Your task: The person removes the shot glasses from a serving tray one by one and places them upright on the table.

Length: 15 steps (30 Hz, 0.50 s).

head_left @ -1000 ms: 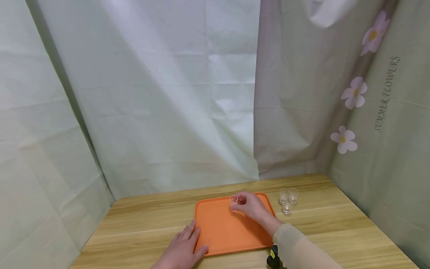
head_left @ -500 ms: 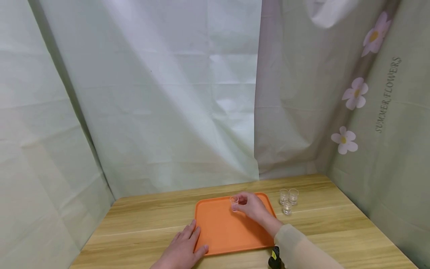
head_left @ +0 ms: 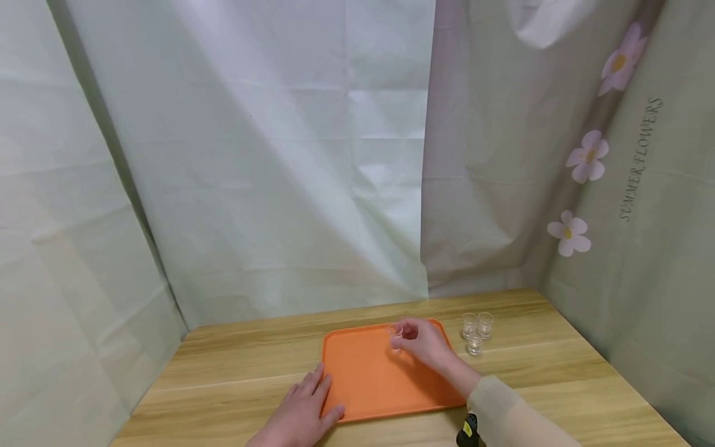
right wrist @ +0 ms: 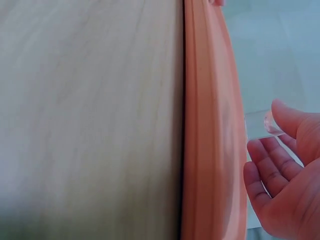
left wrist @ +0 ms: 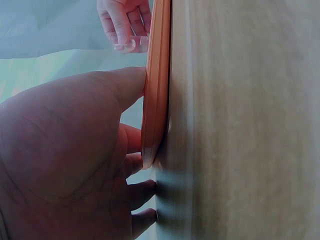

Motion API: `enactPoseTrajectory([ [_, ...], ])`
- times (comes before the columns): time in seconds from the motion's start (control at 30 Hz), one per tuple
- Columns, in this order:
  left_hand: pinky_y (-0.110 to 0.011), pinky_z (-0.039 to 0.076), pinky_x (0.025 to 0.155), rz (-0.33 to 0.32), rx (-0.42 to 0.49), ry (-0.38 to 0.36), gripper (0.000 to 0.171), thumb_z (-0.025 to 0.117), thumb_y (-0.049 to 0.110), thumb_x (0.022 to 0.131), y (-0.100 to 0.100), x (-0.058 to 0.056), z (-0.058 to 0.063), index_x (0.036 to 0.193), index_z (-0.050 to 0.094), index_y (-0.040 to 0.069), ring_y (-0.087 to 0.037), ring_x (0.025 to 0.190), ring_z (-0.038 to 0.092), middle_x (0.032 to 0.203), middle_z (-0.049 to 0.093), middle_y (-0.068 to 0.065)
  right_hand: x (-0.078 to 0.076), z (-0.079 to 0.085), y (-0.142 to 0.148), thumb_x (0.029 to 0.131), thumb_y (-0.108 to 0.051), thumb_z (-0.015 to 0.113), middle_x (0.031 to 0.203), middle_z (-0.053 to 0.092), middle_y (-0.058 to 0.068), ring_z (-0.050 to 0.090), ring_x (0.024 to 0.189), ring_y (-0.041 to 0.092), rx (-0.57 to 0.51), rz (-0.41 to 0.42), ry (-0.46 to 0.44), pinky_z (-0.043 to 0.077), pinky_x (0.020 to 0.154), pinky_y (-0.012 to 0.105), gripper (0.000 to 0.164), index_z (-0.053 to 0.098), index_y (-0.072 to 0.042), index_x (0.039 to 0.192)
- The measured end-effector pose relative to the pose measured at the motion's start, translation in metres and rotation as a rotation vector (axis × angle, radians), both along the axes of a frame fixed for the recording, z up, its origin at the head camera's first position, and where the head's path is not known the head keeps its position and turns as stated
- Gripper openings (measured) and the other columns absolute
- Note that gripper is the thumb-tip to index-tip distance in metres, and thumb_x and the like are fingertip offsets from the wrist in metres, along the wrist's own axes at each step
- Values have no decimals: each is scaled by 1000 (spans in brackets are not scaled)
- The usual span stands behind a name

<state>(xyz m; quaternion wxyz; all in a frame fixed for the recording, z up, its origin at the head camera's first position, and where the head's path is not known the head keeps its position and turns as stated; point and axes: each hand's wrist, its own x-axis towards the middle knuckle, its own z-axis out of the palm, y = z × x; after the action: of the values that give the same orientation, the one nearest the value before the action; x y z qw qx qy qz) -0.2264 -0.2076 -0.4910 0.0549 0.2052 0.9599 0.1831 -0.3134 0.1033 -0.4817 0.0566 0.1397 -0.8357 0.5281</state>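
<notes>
An orange tray [head_left: 368,379] lies flat on the wooden table. My right hand [head_left: 427,344] is over its far right part and pinches a small clear shot glass [head_left: 396,336] between thumb and fingers. In the right wrist view the shot glass [right wrist: 257,125] shows beyond the tray's rim; whether it touches the tray I cannot tell. My left hand [head_left: 298,406] rests at the tray's near left corner, fingers extended and thumb against the front rim. The left wrist view has that thumb touching the tray's edge [left wrist: 154,100], with other fingertips reaching the table.
Three more clear shot glasses [head_left: 476,332] stand close together on the wooden table [head_left: 536,366], right of the tray. Pale curtains [head_left: 279,186] hang behind and on both sides. A black item with a yellow mark [head_left: 468,428] is by the right cuff.
My right hand has shifted slightly to the right with the shot glass during the last half second. The left hand stays at the tray's corner, and the three other glasses have not moved.
</notes>
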Motion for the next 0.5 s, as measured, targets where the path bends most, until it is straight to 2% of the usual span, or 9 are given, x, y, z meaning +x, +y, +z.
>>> enactPoseTrajectory([
  [0.2,-76,29,121,1,1,-14,81,65,53,110,0,-1,0,158,51,-11,-54,157,35,173,33,-31,8,5,10,96,-9,89,93,75,0,71,86,16,21,-17,31,58,82,29,16,79,-6,109],
  [0.5,-76,29,121,12,9,-20,81,65,53,110,0,0,2,158,51,-11,-54,157,34,173,33,-31,22,10,36,96,-13,89,97,76,0,71,91,15,46,-67,17,58,84,30,20,80,-5,113],
])
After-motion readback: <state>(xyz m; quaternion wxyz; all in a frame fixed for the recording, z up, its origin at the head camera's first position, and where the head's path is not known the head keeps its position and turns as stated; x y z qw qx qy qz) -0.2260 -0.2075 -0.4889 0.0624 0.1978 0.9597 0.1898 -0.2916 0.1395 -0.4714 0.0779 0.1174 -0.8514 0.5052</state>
